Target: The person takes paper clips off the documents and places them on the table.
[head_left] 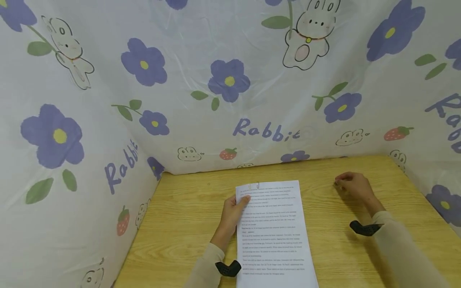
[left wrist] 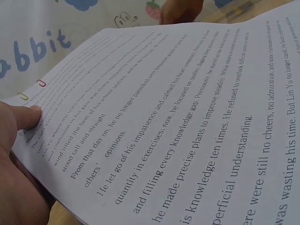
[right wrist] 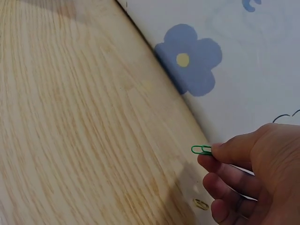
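Observation:
My left hand [head_left: 232, 214] grips the left edge of a stack of printed paper [head_left: 271, 236], thumb on top and fingers underneath. Two paper clips, one yellow [left wrist: 22, 96] and one red [left wrist: 41, 83], sit on the top edge of the stack, just beyond the left thumb. To the right of the paper, my right hand [head_left: 354, 188] pinches a green paper clip [right wrist: 201, 149] between thumb and index finger. Below that hand in the right wrist view, a yellow paper clip [right wrist: 200, 204] lies on the table.
The wooden table [head_left: 180, 224] meets a white curtain [head_left: 187, 128] printed with purple flowers and rabbits at its back and sides. Black wrist bands, one left [head_left: 228, 268] and one right [head_left: 364, 228], sit over the beige sleeves.

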`<state>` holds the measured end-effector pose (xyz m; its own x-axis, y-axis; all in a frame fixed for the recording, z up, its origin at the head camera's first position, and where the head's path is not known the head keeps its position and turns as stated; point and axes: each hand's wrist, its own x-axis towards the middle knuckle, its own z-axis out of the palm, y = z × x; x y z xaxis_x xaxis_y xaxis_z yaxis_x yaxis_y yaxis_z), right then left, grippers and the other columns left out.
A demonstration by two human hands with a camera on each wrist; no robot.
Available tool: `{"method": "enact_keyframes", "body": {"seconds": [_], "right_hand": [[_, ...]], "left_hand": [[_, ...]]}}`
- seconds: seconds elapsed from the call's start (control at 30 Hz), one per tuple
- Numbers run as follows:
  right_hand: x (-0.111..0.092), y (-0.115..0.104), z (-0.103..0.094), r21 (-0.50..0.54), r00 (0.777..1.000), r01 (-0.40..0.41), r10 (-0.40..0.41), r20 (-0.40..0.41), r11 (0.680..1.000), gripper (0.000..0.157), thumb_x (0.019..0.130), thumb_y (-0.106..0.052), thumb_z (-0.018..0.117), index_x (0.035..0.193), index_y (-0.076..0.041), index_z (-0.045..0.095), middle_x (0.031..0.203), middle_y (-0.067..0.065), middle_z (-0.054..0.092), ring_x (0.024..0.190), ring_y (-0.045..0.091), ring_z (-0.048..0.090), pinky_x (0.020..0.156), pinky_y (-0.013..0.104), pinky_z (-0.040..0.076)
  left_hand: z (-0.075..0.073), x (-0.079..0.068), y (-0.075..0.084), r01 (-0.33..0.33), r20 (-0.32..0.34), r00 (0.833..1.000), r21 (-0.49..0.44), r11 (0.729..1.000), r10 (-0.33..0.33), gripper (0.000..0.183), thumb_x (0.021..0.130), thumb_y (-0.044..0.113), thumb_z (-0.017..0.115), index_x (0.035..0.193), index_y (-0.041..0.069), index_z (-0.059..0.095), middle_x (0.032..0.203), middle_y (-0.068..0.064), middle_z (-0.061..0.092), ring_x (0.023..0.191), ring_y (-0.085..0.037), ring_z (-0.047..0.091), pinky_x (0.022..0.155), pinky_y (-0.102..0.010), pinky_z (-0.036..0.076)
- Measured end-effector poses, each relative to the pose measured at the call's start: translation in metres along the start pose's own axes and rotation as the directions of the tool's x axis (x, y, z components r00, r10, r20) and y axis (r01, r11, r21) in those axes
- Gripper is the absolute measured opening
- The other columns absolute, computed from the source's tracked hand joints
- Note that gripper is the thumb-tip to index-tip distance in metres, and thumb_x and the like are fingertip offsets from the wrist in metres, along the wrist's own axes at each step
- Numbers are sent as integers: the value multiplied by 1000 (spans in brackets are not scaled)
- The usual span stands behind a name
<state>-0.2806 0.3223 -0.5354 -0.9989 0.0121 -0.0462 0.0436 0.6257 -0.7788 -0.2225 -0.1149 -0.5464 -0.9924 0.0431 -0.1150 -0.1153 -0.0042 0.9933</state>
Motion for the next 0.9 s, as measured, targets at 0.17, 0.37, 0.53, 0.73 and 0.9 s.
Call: {"method": "enact_keyframes", "body": {"seconds": [0.17,0.37,0.53,0.73,0.9], "right_hand": [[2,4,3,-47,1000,21,-21,-14,999,32,109,-22,60,120,6,71,112,27,74,87,21,68,68,29,53],[4,5,6,-120,999,32,-37,-39,992,27,108,-19,62,116,5,72,108,25,74,83,20,67,67,29,51],[1,5,7,-159,998,19,-28,-56,987,26,106,-19,63,115,4,72,111,27,73,92,32,68,70,31,47],[0,5,8,-166,997,27,-39,-70,986,27,106,-19,64,117,5,70,113,29,72,96,36,68,69,31,47],[-1,6,9,-156,995,38,-51,-81,987,27,106,-19,63,117,5,70,112,28,72,96,36,68,69,30,47]], "left_hand": [[-1,0,2,0,-4,1000,-5,1000,0,36,104,36,70,126,6,73,96,-9,81,75,-16,78,65,-26,63],[-1,0,6,8,-4,1000,-8,1000,-8,37,104,35,71,126,6,73,97,-10,81,74,-15,78,65,-26,63],[0,0,5,5,-2,1000,-6,1000,-5,36,105,34,70,127,5,73,99,-11,81,75,-16,78,65,-25,63],[0,0,4,0,-2,1000,2,1000,0,37,105,35,70,126,5,73,98,-10,81,75,-15,78,65,-25,63],[1,-1,3,-8,6,1000,-2,1000,8,38,105,36,70,127,5,72,98,-10,81,74,-15,78,64,-25,63]]}}
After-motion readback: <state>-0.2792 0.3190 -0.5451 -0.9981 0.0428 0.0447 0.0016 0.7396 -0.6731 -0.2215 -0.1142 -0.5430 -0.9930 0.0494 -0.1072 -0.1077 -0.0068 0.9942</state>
